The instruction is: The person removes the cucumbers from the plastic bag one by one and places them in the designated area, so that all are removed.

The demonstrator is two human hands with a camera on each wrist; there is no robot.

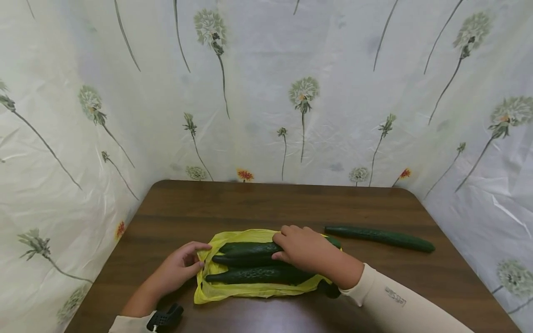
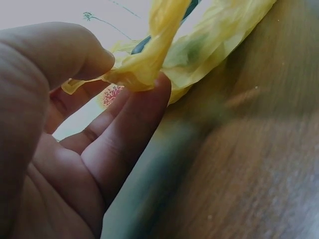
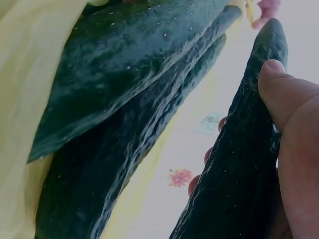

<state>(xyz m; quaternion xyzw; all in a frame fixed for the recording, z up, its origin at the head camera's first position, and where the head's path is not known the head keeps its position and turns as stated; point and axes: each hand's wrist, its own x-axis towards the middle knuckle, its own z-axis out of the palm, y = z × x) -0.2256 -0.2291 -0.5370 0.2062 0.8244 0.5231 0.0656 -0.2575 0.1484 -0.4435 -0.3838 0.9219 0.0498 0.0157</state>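
On the table lies a yellow plastic bag (image 1: 239, 237), spread wide with several dark green cucumbers (image 1: 258, 276) lying side by side in it. My left hand (image 1: 179, 268) pinches the bag's left edge between thumb and fingers; the left wrist view shows the thin plastic bunched at the fingertips (image 2: 158, 92). My right hand (image 1: 301, 247) reaches over the right part of the bag and grips a cucumber (image 3: 234, 149), its thumb along one side and fingers curled round the other. The right hand hides the middle of the cucumbers in the head view.
A single cucumber (image 1: 383, 237) lies outside the bag, to the right on the brown wooden table (image 1: 258, 203). Behind and at both sides of the table hangs a pale sheet (image 1: 258, 83) printed with dandelions. A black strap device (image 1: 164, 318) sits on the left wrist.
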